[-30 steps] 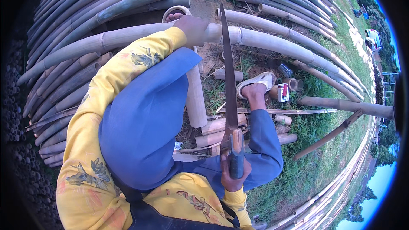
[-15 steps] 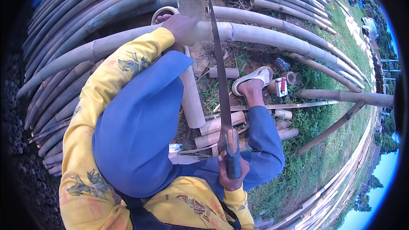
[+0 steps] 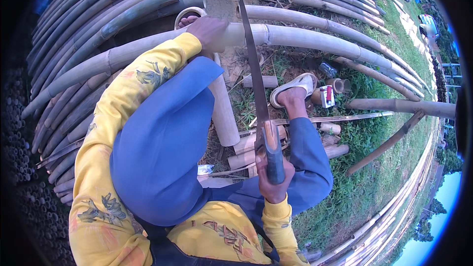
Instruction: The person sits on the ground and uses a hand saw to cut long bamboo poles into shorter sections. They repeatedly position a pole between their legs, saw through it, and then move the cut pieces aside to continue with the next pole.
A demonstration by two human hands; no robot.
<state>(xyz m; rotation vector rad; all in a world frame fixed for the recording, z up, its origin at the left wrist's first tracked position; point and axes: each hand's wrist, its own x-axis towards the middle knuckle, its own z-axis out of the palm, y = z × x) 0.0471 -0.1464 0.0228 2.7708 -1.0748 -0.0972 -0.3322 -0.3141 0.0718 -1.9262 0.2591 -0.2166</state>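
A long pale bamboo pole (image 3: 315, 38) lies crosswise in front of me, bending across the fisheye view. My left hand (image 3: 209, 32) is closed over its top, fingertips curling past the far side by a short hollow bamboo piece (image 3: 197, 11). In my right hand (image 3: 276, 177) I grip the dark handle of a handsaw (image 3: 257, 76). Its long narrow blade points away from me and crosses the pole just right of my left hand. Whether the teeth have cut into the pole cannot be made out.
Stacked bamboo poles (image 3: 143, 15) fill the far left, with more (image 3: 340, 7) at far right. Cut bamboo pieces (image 3: 244, 160) lie between my legs. Beside my sandalled foot (image 3: 295, 90) are a small white-and-red box (image 3: 327, 96) and a clear container (image 3: 327, 70). A propped pole (image 3: 404, 107) stands right.
My right hand and the saw have moved forward, away from my body, and the blade reaches slightly farther past the pole. My left hand stays on the pole.
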